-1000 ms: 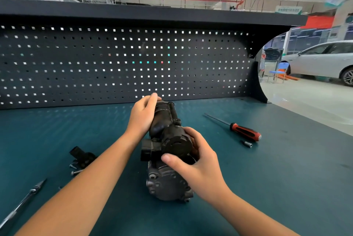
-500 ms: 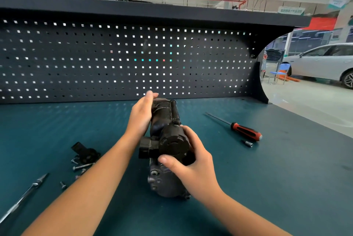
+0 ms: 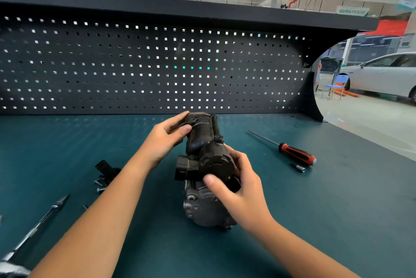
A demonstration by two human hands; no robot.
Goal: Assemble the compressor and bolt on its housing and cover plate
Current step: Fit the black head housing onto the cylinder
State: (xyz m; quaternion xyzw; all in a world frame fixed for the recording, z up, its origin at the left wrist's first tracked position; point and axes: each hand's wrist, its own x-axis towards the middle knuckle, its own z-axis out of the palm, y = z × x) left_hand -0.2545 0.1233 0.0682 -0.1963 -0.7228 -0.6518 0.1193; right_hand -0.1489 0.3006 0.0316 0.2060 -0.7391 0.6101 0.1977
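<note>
As the head view shows, the compressor (image 3: 202, 165) stands near the middle of the desk (image 3: 315, 221). Its grey metal body (image 3: 202, 208) rests on the surface and its black upper section (image 3: 200, 133) is raised toward the pegboard (image 3: 135, 70).

The left hand (image 3: 166, 140) wraps the far end of the black section, fingers over the top and thumb against the near side; this grip is closed on the part. The right hand (image 3: 240, 185) cups the round black cap (image 3: 216, 163) at the near end, thumb across its face and fingers curled behind it; this grip is likewise closed on the part.

Holding both ends probably lets one hand steady the assembly while the other seats or turns the black section against the grey body. The joint itself is hidden behind the right palm.

Fasteners and tools lie within reach but apart from the work:
- loose bolts (image 3: 100, 184) and a small black part (image 3: 107, 168) to the left;
- a long steel tool (image 3: 38, 223) at lower left;
- a red-handled screwdriver (image 3: 295, 154), with a socket bit (image 3: 299, 168) just beside it, to the right.

Neither hand holds a tool, so bolting appears not yet begun.
</note>
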